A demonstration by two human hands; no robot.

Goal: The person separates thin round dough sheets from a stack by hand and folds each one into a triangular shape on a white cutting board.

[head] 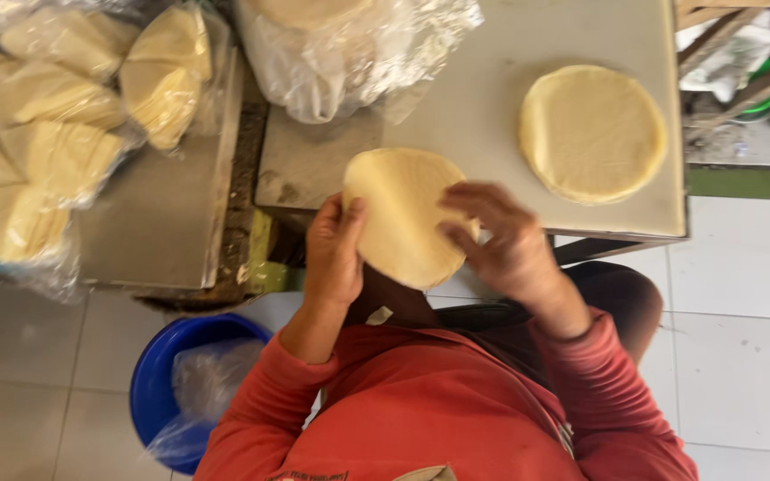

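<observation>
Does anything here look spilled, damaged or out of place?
Nothing stands out. Both hands, left hand and right hand, hold a flat round dough disc; a neat stack of discs sits on the table.

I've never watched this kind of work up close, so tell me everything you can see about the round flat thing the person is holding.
The pale yellow disc is a thin round of soft dough or flatbread, with a smooth matt face. It is held tilted above the near edge of the grey table. The left hand grips its left rim; the right hand has fingertips on its right side. It looks whole and unfolded.
</observation>
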